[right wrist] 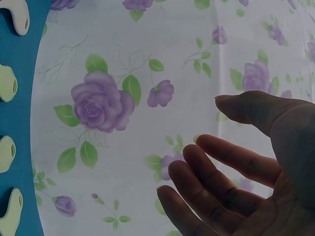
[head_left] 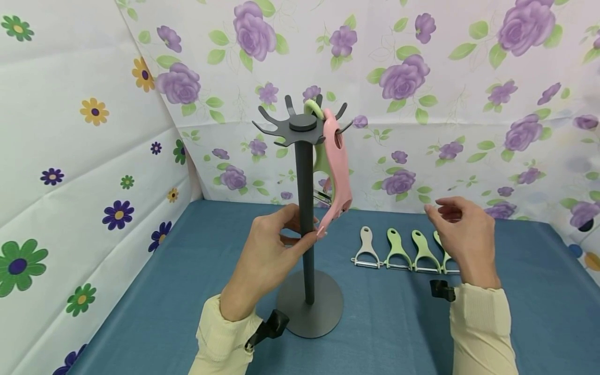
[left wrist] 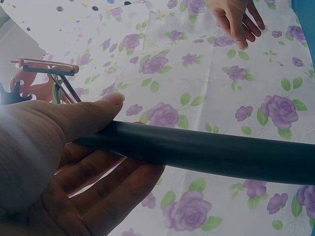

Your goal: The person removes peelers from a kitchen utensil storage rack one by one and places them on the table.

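My left hand holds the dark pole of a round-based stand, thumb on one side and fingers on the other. From the hooks at the top right of the stand hang a pink peeler and, partly hidden behind it, a green peeler. The pink one's lower end comes close to my left fingertips; whether they touch cannot be told. My right hand hovers to the right, holding nothing. The right wrist view shows its fingers loosely bent and the thumb apart from them.
On the blue-covered table lies a row of peelers: a whitish one, then green ones, the rightmost partly behind my right hand. More bare hooks fan out from the stand's top. A flowered sheet hangs behind.
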Demonstrator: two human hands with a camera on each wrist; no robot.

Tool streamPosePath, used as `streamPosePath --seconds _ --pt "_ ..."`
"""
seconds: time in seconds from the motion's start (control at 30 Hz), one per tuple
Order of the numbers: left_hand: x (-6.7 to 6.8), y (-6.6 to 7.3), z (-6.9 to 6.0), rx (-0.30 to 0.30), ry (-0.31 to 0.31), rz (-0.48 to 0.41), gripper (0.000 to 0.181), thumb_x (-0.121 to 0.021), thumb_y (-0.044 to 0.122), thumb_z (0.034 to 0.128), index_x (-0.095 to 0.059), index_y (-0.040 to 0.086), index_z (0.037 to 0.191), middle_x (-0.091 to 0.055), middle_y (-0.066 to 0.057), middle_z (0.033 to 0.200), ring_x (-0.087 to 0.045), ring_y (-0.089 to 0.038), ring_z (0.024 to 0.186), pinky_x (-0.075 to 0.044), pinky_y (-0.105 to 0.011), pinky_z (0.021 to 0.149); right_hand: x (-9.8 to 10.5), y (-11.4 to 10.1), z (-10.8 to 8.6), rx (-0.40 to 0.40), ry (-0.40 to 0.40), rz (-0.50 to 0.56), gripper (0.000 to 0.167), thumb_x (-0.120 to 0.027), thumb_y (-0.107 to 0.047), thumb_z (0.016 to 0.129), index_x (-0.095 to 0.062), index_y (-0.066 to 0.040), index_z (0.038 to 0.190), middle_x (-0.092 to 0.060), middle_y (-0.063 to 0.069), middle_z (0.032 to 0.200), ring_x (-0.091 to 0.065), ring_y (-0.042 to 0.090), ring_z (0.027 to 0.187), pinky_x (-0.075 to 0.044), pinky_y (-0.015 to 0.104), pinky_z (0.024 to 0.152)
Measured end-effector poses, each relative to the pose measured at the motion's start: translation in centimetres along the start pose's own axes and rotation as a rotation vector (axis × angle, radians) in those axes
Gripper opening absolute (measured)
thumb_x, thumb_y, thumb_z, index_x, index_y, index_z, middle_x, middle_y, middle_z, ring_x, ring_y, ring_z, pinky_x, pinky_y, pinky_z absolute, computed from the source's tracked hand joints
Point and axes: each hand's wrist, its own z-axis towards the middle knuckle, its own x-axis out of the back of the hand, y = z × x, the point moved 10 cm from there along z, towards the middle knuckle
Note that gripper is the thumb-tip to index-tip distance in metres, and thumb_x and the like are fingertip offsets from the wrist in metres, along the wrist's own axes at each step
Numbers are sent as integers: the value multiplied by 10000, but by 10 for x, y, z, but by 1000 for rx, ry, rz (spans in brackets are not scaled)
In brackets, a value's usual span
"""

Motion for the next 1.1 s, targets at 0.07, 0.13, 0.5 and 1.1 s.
streamPosePath --seconds 0.07,0.13,0.5,1.1 --pt "0 0 0 -1 1 4 172 -780 178 922 -704 132 1069 -741 9 899 -713 -68 834 -614 -201 702 1 -2 0 5 2 2 494 -618 -436 1008 -673 -42 1301 -692 250 1148 -649 417 1056 -536 603 869" --pt "1 0 0 -2 1 7 179 -782 177 920 -704 131 1075 -741 8 901 -714 -71 836 -615 -202 704 2 -4 0 11 5 1 497 -617 -441 1008 -672 -44 1302 -692 249 1149 -650 419 1058 -535 603 871" --pt "1 0 -1 7 0 8 176 -778 173 923 -706 119 1074 -739 6 903 -711 -72 838 -614 -201 703 5 -13 -3 39 31 18 479 -639 -420 1001 -683 -40 1289 -696 246 1134 -657 417 1038 -539 598 872" --pt "-2 -4 0 45 -24 1 203 -774 175 927 -693 108 1099 -732 18 921 -706 -77 870 -619 -213 720 15 -29 -8 80 93 76 420 -680 -377 984 -703 -65 1264 -707 193 1116 -667 345 1024 -544 550 960"
